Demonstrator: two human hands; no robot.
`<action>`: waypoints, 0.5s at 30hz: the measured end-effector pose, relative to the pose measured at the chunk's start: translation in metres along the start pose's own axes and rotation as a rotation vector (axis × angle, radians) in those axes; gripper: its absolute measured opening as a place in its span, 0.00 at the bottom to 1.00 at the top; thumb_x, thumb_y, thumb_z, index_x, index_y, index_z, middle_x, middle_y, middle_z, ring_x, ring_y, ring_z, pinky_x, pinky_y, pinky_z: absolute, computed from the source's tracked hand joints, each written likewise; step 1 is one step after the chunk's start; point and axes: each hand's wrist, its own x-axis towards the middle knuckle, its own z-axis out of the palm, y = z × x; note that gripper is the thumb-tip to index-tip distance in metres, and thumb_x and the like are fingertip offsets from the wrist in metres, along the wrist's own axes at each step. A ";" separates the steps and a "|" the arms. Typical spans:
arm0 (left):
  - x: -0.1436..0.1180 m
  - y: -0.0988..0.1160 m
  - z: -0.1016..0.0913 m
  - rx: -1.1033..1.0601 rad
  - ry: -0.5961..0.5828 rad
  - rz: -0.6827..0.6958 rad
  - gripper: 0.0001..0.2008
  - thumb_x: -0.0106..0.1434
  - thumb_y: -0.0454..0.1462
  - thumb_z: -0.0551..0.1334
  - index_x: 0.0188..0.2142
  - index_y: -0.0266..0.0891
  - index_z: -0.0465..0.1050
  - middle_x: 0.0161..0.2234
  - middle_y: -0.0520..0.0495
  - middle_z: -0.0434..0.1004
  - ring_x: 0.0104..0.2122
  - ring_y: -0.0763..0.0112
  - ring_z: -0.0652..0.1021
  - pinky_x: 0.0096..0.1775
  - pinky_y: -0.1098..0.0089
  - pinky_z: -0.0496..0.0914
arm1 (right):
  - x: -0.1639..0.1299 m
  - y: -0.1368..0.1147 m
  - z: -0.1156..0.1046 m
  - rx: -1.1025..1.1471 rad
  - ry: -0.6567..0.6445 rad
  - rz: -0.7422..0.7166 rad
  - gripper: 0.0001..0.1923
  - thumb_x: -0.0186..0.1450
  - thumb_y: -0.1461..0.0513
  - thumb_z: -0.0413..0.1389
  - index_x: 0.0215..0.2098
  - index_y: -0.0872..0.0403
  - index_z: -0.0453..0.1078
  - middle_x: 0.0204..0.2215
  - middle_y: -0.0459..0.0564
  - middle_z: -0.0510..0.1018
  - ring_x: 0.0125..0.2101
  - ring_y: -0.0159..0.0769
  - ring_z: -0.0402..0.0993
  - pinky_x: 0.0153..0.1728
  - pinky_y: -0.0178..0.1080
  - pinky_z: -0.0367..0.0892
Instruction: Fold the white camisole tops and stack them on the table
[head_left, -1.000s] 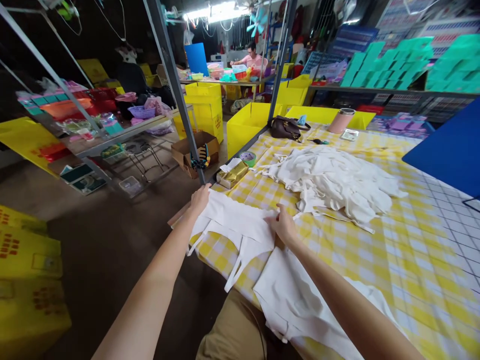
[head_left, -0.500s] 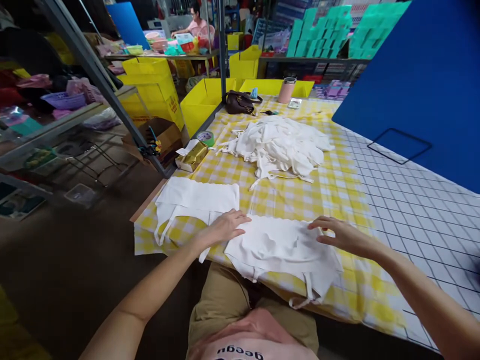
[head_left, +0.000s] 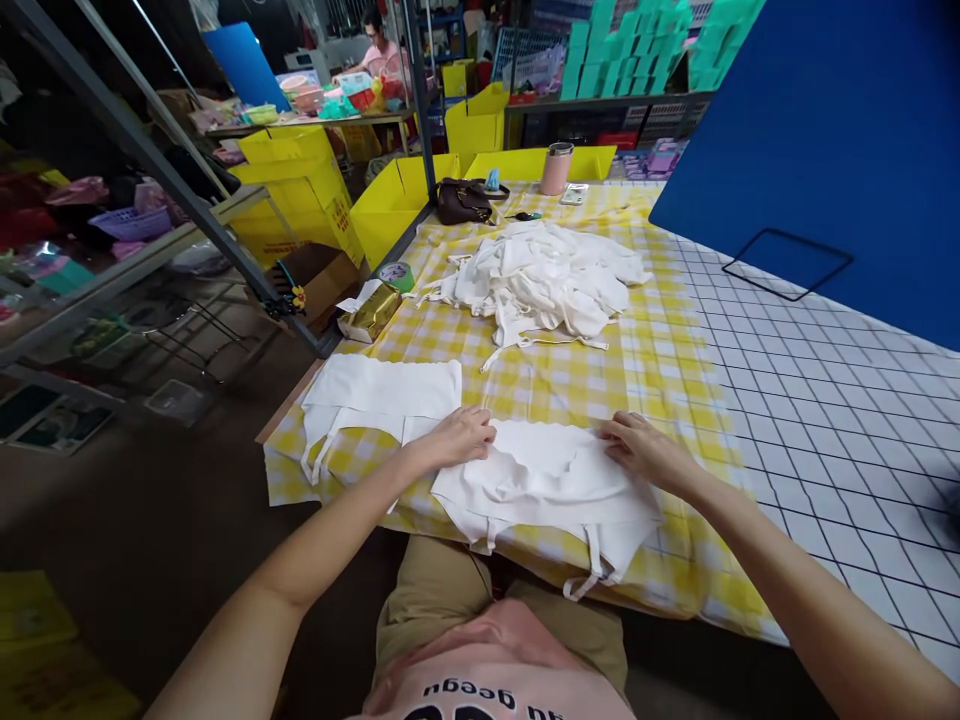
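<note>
one flat folded white cloth piece (head_left: pixel 382 392) is laid at centre left; a rumpled white cloth piece (head_left: pixel 547 485) is pressed by the left hand (head_left: pixel 459 437) and right hand (head_left: pixel 637 450), fingers spread flat; a heaped white cloth pile (head_left: pixel 544 275) is left above.

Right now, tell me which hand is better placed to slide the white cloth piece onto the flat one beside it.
Probably the left hand: it rests on the white cloth piece at the edge nearest the flat piece. The right hand sits on the far edge.

A table (head_left: pixel 787 420) with a yellow checked cloth (head_left: pixel 660 360). On the cloth: a white pile (head_left: pixel 540 275) in the middle, a gold box (head_left: pixel 370 312) left of the pile, a brown bag (head_left: pixel 459 201) behind the pile.
</note>
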 end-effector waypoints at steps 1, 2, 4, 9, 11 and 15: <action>-0.001 0.000 0.000 0.003 0.009 0.012 0.01 0.59 0.32 0.59 0.30 0.37 0.68 0.37 0.47 0.68 0.39 0.66 0.69 0.42 0.68 0.61 | 0.000 -0.001 -0.001 0.003 0.005 -0.007 0.09 0.60 0.64 0.46 0.32 0.51 0.67 0.33 0.53 0.70 0.37 0.41 0.67 0.33 0.39 0.65; -0.002 -0.001 -0.001 -0.003 0.017 0.025 0.02 0.59 0.32 0.59 0.29 0.37 0.68 0.37 0.47 0.68 0.40 0.66 0.69 0.42 0.68 0.61 | 0.000 -0.001 -0.003 0.012 0.013 -0.015 0.08 0.59 0.64 0.46 0.31 0.51 0.66 0.33 0.53 0.70 0.37 0.41 0.67 0.32 0.39 0.65; -0.005 -0.003 -0.001 -0.052 0.022 0.035 0.02 0.59 0.32 0.59 0.29 0.38 0.68 0.36 0.48 0.70 0.40 0.67 0.70 0.42 0.69 0.61 | -0.002 -0.001 -0.005 0.050 0.042 -0.040 0.06 0.60 0.62 0.47 0.28 0.51 0.64 0.35 0.53 0.70 0.37 0.40 0.67 0.32 0.39 0.65; -0.010 -0.017 -0.006 -0.188 0.057 -0.073 0.03 0.60 0.34 0.57 0.33 0.38 0.68 0.34 0.50 0.73 0.38 0.69 0.72 0.47 0.67 0.59 | -0.007 0.010 -0.005 0.160 0.084 -0.041 0.06 0.61 0.59 0.46 0.29 0.51 0.61 0.40 0.53 0.70 0.37 0.40 0.67 0.34 0.40 0.64; -0.011 -0.023 -0.010 -0.195 0.073 -0.116 0.03 0.60 0.34 0.57 0.33 0.39 0.69 0.35 0.50 0.74 0.38 0.68 0.73 0.49 0.65 0.58 | -0.006 0.016 -0.003 0.199 0.067 0.041 0.05 0.61 0.59 0.46 0.30 0.51 0.60 0.37 0.52 0.71 0.34 0.38 0.68 0.32 0.39 0.64; -0.011 -0.033 -0.016 -0.130 0.073 -0.203 0.05 0.59 0.33 0.57 0.31 0.39 0.71 0.34 0.49 0.76 0.39 0.66 0.73 0.48 0.63 0.58 | 0.000 0.016 -0.004 0.182 0.019 0.295 0.05 0.61 0.60 0.45 0.27 0.50 0.58 0.25 0.48 0.72 0.26 0.36 0.67 0.26 0.36 0.60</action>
